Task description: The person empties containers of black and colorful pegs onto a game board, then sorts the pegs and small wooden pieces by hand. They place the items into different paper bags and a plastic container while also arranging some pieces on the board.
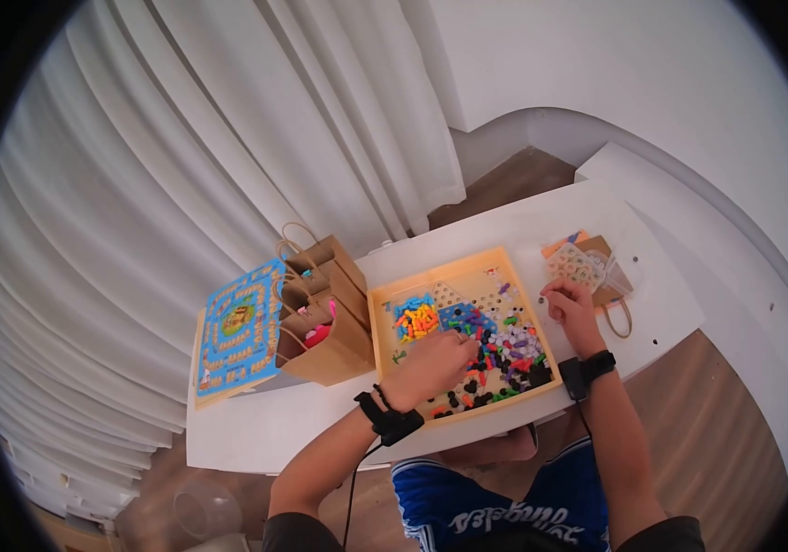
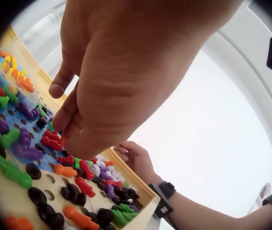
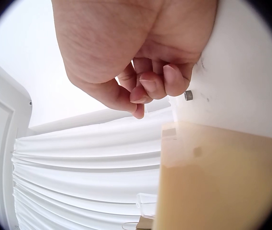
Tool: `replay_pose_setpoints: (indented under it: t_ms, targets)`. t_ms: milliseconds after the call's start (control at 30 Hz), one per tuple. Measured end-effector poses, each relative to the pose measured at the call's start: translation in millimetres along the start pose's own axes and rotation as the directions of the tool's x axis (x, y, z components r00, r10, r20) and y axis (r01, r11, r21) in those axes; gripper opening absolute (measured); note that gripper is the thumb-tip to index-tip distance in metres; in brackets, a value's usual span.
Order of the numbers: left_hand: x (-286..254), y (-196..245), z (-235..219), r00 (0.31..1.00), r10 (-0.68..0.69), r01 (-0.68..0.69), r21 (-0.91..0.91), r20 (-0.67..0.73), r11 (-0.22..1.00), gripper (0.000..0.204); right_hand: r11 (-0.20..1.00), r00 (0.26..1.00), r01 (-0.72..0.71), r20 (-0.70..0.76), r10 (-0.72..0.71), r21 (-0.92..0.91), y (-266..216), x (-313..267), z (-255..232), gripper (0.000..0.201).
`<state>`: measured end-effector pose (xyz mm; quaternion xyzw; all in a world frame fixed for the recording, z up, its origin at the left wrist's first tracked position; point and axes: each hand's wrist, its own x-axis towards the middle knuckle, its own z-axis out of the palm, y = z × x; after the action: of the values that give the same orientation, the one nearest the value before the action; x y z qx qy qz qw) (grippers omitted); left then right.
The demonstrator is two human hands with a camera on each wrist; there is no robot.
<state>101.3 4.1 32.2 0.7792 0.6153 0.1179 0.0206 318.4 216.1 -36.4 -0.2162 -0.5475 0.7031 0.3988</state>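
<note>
My left hand [image 1: 435, 366] reaches down into a yellow-rimmed shallow game tray [image 1: 377, 333] full of loose plastic pieces. In the left wrist view its thumb and fingertips come together on an orange pawn [image 2: 64, 142], mostly hidden by the fingers. Red pawns [image 2: 52, 142] and purple pawns [image 2: 28, 151] lie around the fingertips on a blue patterned board. Just beyond the tray's right side is my right hand [image 1: 571, 308], raised near the rim. Its fingers are loosely curled in the right wrist view, with nothing seen between them.
Yellow, orange and blue pawns [image 1: 417, 319] fill a clear box in the tray's left part. Brown paper bags [image 1: 339, 345] and a blue game board [image 1: 242, 317] stand left of the tray. Right of it lie a perforated white piece [image 1: 576, 267] and brown card [image 1: 599, 248].
</note>
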Motion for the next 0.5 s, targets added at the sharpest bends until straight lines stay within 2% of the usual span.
replay_pose_setpoints:
  t_ms: [133,267,333,500]
  targets:
    - [1.9,8.9,4.2,0.997,0.065,-0.065,0.012,0.038,0.998,0.017,1.000,1.000,0.011,-0.005,-0.011,-0.028,-1.6,-0.6,0.1,0.008]
    - [2.1,10.8,8.6,0.996,0.089,-0.089,0.027,0.011,0.996,0.015,1.000,1.000,0.000,0.004,0.000,0.000,-1.5,-0.7,-0.4,0.008]
    - [1.1,12.4,7.6,0.990,0.002,-0.010,0.060,0.142,0.998,0.018,1.000,1.000,-0.010,-0.004,0.010,0.004,-1.1,-1.0,0.4,0.008]
    - [0.4,-3.5,2.7,0.997,-0.003,0.004,-0.017,0.079,1.000,0.017,1.000,1.000,0.008,0.002,-0.008,0.019,1.1,-0.3,-0.6,0.007]
